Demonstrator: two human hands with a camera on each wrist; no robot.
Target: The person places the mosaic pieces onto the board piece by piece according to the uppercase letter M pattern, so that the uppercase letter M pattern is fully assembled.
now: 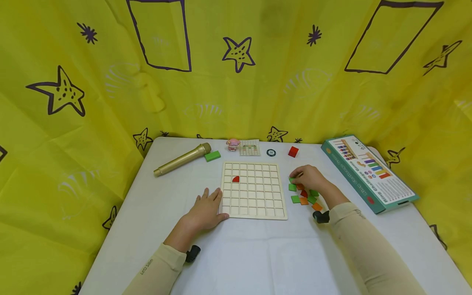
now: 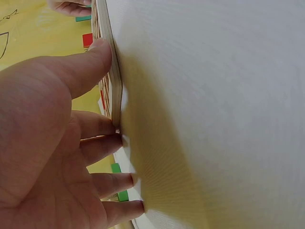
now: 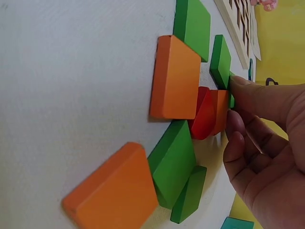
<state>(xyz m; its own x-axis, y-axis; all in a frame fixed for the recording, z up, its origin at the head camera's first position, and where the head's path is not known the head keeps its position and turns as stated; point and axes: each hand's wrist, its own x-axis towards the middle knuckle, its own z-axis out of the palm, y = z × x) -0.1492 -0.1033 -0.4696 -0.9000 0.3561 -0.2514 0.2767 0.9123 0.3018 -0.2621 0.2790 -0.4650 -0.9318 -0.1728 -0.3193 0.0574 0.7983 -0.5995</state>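
Note:
A cream wooden grid board [image 1: 254, 190] lies mid-table, with one red quarter-round tile [image 1: 236, 179] in a cell near its upper left. My left hand [image 1: 206, 209] rests at the board's left edge, fingers spread and thumb by the near corner; the left wrist view shows the thumb against the board's side. To the right of the board, my right hand [image 1: 309, 178] pinches a green square tile [image 3: 232, 90] between thumb and fingers at the far end of a loose group. Around it lie several green tiles [image 3: 193, 28], orange tiles [image 3: 176, 81] and a red tile [image 3: 204, 114].
Behind the board are a gold microphone [image 1: 182, 159], a green block [image 1: 212, 156], a pink figurine [image 1: 232, 144], a pattern card [image 1: 250, 148], a round chip [image 1: 271, 152] and a red block [image 1: 293, 151]. A game box [image 1: 368, 172] lies at the right. A yellow curtain [image 1: 258, 98] hangs behind the table.

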